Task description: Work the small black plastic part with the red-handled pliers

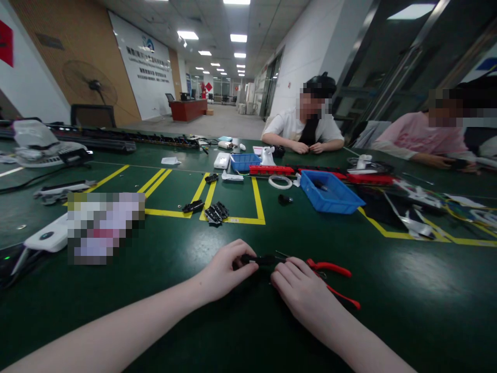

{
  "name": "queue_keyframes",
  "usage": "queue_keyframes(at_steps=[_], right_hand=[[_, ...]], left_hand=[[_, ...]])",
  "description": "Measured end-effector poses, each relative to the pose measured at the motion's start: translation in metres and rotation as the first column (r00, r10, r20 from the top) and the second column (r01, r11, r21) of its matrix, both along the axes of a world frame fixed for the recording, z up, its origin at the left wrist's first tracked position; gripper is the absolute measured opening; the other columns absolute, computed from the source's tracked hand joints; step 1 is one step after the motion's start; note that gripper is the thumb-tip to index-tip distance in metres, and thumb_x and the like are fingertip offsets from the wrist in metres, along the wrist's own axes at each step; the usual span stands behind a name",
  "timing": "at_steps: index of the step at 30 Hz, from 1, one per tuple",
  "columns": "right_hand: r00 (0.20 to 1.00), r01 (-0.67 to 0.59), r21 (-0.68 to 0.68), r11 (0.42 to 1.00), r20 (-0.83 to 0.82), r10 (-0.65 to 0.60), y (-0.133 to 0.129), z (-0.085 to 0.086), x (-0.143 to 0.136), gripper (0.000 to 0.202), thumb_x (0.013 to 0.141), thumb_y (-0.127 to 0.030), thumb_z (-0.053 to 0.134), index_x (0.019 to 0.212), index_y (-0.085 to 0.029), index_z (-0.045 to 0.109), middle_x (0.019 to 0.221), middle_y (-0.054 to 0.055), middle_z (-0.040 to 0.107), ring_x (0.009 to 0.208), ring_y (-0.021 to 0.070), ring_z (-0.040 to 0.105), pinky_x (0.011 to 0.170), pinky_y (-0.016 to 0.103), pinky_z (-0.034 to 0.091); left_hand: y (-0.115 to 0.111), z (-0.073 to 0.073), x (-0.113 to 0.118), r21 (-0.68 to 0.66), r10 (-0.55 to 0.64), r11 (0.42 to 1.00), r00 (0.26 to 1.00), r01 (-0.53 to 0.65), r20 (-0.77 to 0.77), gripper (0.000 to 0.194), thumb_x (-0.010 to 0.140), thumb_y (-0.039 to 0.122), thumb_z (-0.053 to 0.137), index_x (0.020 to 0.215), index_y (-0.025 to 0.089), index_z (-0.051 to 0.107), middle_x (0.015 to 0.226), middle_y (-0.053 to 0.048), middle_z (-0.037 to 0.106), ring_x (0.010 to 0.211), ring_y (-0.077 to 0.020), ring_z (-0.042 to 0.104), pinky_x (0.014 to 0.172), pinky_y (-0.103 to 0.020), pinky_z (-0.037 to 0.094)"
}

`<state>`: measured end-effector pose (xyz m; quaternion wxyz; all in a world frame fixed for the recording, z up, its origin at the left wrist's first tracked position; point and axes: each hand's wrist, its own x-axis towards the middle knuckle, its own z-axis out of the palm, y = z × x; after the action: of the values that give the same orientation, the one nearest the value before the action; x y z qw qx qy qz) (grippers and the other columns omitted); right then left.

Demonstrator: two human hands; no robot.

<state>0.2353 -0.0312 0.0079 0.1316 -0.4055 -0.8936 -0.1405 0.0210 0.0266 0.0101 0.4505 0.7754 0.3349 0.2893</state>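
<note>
Slim black part (pixel 267 260) is held between both hands over the green tabletop (pixel 233 342); contact with the surface can't be told.
Left end is pinched by thumb and forefinger of the left hand (pixel 245 263); right end is covered by curled fingers of the right hand (pixel 297 282), thumb hidden, so a pinch can't be confirmed. Both ends are likely gripped for steadiness. Red-handled pliers (pixel 334 267) are laid, handles apart, beside the right hand, probably for easy reach. Black pieces (pixel 216 213) are grouped ahead, likely for clearance.

Ceiling panels (pixel 238 38) lit; glare on green tabletop (pixel 423 272); edges stretched.
</note>
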Motion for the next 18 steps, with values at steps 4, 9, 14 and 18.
queue_keyframes(at_steps=[4,9,14,18], right_hand=[[0.997,-0.006,-0.103,0.995,-0.08,-0.003,-0.005,0.008,-0.001,0.016,0.086,-0.005,0.047,0.085,-0.017,0.058,0.084,0.005,0.063,0.078,0.0187,0.061,0.076,0.035,0.052],[0.968,-0.059,-0.236,0.97,-0.252,-0.003,-0.02,0.024,0.005,0.018,0.087,-0.006,0.044,0.087,-0.02,0.055,0.085,0.004,0.063,0.079,0.0155,0.062,0.073,0.029,0.052],[0.94,-0.093,-0.245,0.965,-0.34,0.004,-0.024,0.023,0.012,0.021,0.09,-0.009,0.041,0.093,-0.021,0.058,0.091,0.005,0.063,0.083,0.0148,0.063,0.073,0.028,0.054],[0.917,-0.111,-0.244,0.963,-0.399,0.005,-0.021,0.018,0.019,0.025,0.093,-0.012,0.041,0.104,-0.021,0.061,0.097,0.007,0.063,0.086,0.0143,0.064,0.074,0.026,0.054]], left_hand=[[-0.005,-0.004,-0.001,0.135,-0.062,0.988,0.997,0.069,-0.055,0.013,0.087,0.019,0.059,0.099,0.016,0.062,0.101,-0.004,0.057,0.092,-0.0151,0.057,0.083,-0.03,0.048],[-0.009,-0.007,-0.001,0.241,-0.138,0.956,0.982,0.165,-0.127,0.018,0.085,0.013,0.058,0.102,0.017,0.062,0.11,-0.006,0.056,0.101,-0.0165,0.056,0.091,-0.033,0.048],[-0.011,-0.005,-0.001,0.235,-0.212,0.94,0.962,0.249,-0.169,0.026,0.085,0.018,0.062,0.111,0.018,0.06,0.113,-0.007,0.057,0.102,-0.0178,0.056,0.092,-0.035,0.048],[-0.011,-0.002,-0.001,0.196,-0.226,0.947,0.961,0.255,-0.161,0.027,0.085,0.018,0.063,0.112,0.019,0.06,0.112,-0.007,0.058,0.102,-0.018,0.056,0.092,-0.035,0.048]])
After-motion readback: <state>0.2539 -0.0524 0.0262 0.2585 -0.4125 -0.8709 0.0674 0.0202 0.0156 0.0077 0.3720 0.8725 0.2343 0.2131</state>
